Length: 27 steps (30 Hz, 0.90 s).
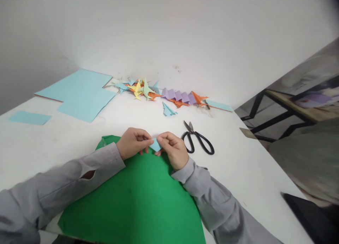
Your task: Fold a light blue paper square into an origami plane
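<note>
Between my two hands is a small folded piece of light blue paper [155, 145], its lower end coming to a point. My left hand [135, 142] pinches its left edge between thumb and fingers. The thumb and fingers of my right hand [172, 148] are closed on its right side. Both hands are just above a green board [132, 198] that lies at the front of the table. Black-handled scissors [197, 138] rest right of my right hand, blades slightly apart and pointing away from me.
Large light blue sheets [87, 92] and a smaller blue piece [30, 117] lie at the left. Along the wall are several folded paper figures [143, 89], a purple pleated strip [177, 95] and a blue folded figure [168, 110]. A black flat object [307, 212] sits at the right edge.
</note>
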### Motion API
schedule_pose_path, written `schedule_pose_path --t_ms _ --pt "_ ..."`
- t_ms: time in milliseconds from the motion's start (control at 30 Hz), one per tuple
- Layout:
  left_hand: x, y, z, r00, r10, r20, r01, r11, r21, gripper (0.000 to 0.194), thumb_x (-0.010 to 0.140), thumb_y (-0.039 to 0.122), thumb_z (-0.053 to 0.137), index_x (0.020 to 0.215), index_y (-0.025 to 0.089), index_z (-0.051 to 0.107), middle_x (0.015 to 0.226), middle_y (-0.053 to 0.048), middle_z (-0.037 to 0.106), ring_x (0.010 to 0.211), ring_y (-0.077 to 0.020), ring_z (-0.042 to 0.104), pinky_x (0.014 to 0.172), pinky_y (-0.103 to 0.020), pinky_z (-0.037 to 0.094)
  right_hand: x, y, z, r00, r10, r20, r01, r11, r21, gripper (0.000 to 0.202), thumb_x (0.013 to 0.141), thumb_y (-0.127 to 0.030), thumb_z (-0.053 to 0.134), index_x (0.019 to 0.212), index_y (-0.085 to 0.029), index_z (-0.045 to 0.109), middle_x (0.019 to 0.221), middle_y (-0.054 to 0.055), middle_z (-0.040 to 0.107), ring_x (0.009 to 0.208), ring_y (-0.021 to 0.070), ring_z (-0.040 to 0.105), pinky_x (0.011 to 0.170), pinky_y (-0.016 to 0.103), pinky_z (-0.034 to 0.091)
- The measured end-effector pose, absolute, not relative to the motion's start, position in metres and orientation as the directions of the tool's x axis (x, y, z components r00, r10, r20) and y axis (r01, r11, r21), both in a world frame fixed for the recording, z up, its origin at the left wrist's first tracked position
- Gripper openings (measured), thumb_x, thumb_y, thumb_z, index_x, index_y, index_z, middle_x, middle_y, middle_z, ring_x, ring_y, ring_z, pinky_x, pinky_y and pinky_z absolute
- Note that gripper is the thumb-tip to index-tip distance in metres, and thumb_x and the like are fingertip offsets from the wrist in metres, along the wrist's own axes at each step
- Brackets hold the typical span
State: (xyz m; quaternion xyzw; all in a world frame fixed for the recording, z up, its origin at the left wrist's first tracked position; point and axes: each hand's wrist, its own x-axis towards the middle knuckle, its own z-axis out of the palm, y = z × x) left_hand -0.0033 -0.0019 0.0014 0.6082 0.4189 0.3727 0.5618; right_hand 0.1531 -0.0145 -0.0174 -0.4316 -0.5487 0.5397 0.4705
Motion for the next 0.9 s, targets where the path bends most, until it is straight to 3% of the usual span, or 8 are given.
schedule_pose_path --t_ms 267,500,733,900 --pt "-0.0038 -0.0020 0.0005 0.413 0.908 -0.071 0.126 0.020 0.992 0.015 0.066 0.025 0.062 0.061 0.011 0.060 0.041 0.001 0.054 0.037 -0.0091 0.051 0.035 -0.019 0.041 0.1524 -0.0187 -0.0161 -0.224 0.972 0.063 0.151 0.098 -0.984 0.024 0.076 -0.042 0.055 0.074 -0.020 0.048 0.048 -0.006 0.050 0.039 0.0099 0.050 0.038 0.022 0.041" --pt "-0.0025 -0.0064 0.0037 0.372 0.925 -0.078 0.120 0.036 0.992 0.017 0.064 0.025 0.064 0.057 0.011 0.058 0.039 0.002 0.053 0.034 -0.0083 0.050 0.032 -0.017 0.039 0.1515 -0.0171 -0.0156 -0.257 0.966 0.027 0.072 0.047 -0.996 0.026 0.072 -0.044 0.060 0.077 -0.020 0.048 0.053 -0.005 0.055 0.041 0.0106 0.050 0.039 0.023 0.042" --pt "-0.0058 -0.0009 0.0036 0.464 0.864 -0.197 0.076 0.183 0.980 0.012 0.063 0.021 0.060 0.057 0.010 0.058 0.047 -0.002 0.059 0.036 -0.0122 0.055 0.030 -0.019 0.040 0.1542 -0.0176 -0.0152 -0.251 0.968 0.020 0.074 0.040 -0.996 0.023 0.072 -0.041 0.060 0.073 -0.019 0.051 0.047 -0.005 0.054 0.034 0.0082 0.045 0.033 0.019 0.034" --pt "-0.0052 -0.0014 0.0067 0.467 0.847 -0.256 -0.005 0.292 0.957 0.011 0.059 0.014 0.056 0.068 0.009 0.059 0.049 -0.004 0.062 0.039 -0.0177 0.059 0.031 -0.023 0.043 0.1553 -0.0168 -0.0153 -0.182 0.983 -0.009 -0.030 -0.014 -0.999 0.028 0.066 -0.041 0.065 0.071 -0.017 0.052 0.044 -0.006 0.053 0.031 0.0061 0.042 0.031 0.017 0.032"
